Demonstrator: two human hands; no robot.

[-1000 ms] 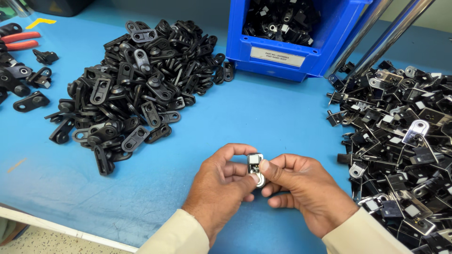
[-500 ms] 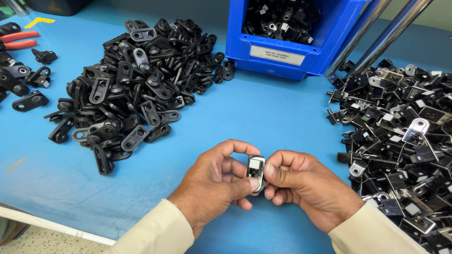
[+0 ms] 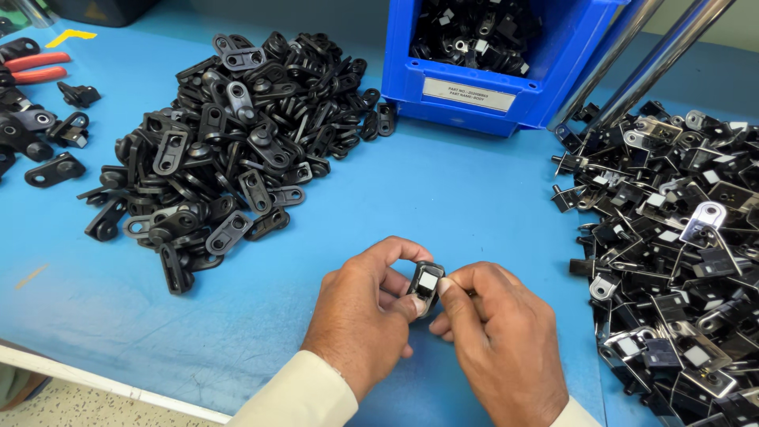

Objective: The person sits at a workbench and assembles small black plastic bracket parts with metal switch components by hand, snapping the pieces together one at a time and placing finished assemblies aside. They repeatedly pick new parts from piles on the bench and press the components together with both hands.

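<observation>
My left hand [image 3: 360, 312] and my right hand [image 3: 498, 340] meet low in the middle of the blue table [image 3: 443, 190]. Between their fingertips they pinch one small black part with a pale square face [image 3: 427, 282]. Both hands hold it just above the table top. A large heap of black flat link-shaped pieces [image 3: 229, 134] lies to the upper left of my hands. A second heap of black and silvery bracket parts [image 3: 680, 245] lies to the right.
A blue bin [image 3: 490, 79] with more black parts and a white label stands at the back. Two metal rods [image 3: 632, 63] slant up beside it. Red-handled pliers [image 3: 35, 67] and a few loose black parts [image 3: 47, 142] lie far left. The table's front edge runs bottom left.
Both hands have stayed in place and turned the small part between the fingers; its pale face now shows toward me. The piles have not moved.
</observation>
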